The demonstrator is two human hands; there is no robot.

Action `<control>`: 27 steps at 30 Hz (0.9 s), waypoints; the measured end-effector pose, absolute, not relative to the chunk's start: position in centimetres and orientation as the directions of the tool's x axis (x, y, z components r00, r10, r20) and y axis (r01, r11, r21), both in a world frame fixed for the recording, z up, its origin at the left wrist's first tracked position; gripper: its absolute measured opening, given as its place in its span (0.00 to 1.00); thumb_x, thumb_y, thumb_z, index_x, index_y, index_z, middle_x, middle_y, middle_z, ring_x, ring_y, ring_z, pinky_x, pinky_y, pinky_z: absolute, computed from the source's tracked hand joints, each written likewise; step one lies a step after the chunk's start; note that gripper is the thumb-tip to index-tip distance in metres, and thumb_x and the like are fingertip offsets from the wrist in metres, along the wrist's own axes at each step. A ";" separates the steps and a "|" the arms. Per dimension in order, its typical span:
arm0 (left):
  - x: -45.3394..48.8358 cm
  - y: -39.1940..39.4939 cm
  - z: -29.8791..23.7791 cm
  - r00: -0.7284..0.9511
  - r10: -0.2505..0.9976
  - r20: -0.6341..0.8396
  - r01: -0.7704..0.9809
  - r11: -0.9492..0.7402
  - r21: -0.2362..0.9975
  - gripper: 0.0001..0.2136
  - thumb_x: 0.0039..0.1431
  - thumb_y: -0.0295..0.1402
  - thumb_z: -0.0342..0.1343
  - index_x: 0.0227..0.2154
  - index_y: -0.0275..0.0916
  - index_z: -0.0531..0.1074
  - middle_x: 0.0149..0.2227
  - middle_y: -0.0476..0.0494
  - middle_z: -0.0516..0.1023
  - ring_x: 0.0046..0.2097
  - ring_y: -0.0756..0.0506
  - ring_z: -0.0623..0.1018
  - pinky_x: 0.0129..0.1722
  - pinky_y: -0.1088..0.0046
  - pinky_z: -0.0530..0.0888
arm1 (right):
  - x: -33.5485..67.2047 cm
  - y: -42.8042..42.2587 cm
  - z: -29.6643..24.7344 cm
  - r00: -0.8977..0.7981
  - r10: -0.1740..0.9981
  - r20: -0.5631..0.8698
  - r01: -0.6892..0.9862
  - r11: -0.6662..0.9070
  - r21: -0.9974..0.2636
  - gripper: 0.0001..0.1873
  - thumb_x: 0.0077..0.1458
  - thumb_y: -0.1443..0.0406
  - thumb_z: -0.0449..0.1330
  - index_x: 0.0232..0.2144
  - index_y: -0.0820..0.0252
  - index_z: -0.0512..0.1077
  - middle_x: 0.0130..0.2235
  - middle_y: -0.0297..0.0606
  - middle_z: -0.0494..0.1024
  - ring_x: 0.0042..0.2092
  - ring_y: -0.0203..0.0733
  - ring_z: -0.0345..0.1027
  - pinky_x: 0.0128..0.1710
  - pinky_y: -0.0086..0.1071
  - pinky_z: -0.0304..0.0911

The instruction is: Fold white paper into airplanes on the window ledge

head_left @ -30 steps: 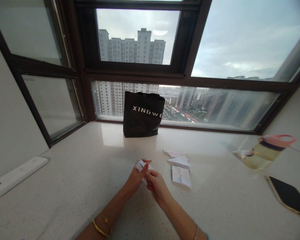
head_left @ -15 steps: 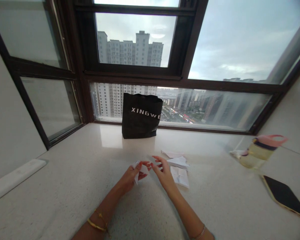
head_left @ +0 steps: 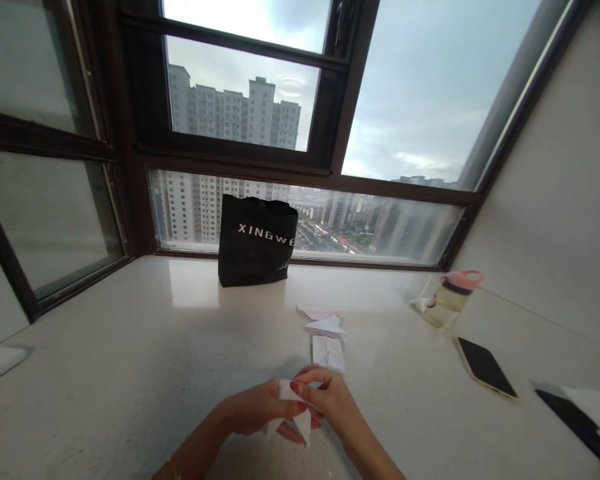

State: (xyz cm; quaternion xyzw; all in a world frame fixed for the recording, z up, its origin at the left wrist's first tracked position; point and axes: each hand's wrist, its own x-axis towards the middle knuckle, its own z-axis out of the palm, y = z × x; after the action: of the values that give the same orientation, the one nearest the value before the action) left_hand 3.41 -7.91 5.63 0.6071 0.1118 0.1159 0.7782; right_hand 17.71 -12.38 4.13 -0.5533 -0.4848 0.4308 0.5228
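Observation:
A small piece of folded white paper (head_left: 303,425) is held between my two hands, low over the pale countertop. My left hand (head_left: 260,405) is closed on it from the left, thumb laid across its face. From the right, my right hand (head_left: 325,393) pinches the paper's upper edge between thumb and fingers. Parts of the paper and several fingertips are hidden behind the hands. Just beyond the hands lie a flat folded paper square (head_left: 329,353) and some pointed folded papers (head_left: 327,325).
A black bag (head_left: 257,243) with white lettering stands by the window. To the right are a pink-lidded bottle (head_left: 450,303), a phone (head_left: 486,367) and a dark flat object (head_left: 577,423) with white material on it. A white object (head_left: 0,363) lies at the left edge.
My view has turned right and tilted. My right hand, apart from the paper before, now grips it alongside my left. Both hands sit lower, nearer to me.

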 end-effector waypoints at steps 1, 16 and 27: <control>3.6 -8.1 5.4 0.953 0.299 -0.047 -0.034 0.260 0.965 0.12 0.49 0.38 0.55 0.35 0.38 0.74 0.35 0.42 0.75 0.40 0.44 0.73 0.40 0.66 0.70 | 17.8 -12.7 4.0 0.184 0.982 0.041 0.092 0.024 -0.995 0.13 0.33 0.57 0.64 0.16 0.63 0.73 0.25 0.35 0.73 0.12 0.27 0.55 0.09 0.23 0.48; 3.5 -4.0 3.1 0.748 0.652 -0.123 -0.160 0.357 0.920 0.21 0.40 0.40 0.61 0.38 0.33 0.71 0.38 0.33 0.76 0.41 0.41 0.74 0.45 0.62 0.65 | 26.2 -12.6 2.6 0.445 0.882 0.156 0.752 -0.274 -0.599 0.13 0.44 0.56 0.56 0.21 0.58 0.74 0.24 0.35 0.76 0.30 0.41 0.67 0.32 0.32 0.52; 3.1 -3.7 3.5 0.625 0.780 -0.022 -0.285 0.255 0.924 0.21 0.43 0.40 0.57 0.39 0.32 0.71 0.30 0.38 0.78 0.31 0.47 0.75 0.34 0.72 0.68 | 24.4 -12.9 1.6 0.246 0.895 0.371 0.968 -0.208 -0.141 0.07 0.53 0.65 0.49 0.28 0.58 0.67 0.31 0.37 0.72 0.37 0.42 0.62 0.35 0.33 0.46</control>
State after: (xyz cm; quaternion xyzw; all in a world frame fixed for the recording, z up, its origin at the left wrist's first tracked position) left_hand 3.11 -3.66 3.48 0.4972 0.2489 0.3541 0.7520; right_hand 24.42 -12.95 1.62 -0.7700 -0.6049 -0.1047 0.1737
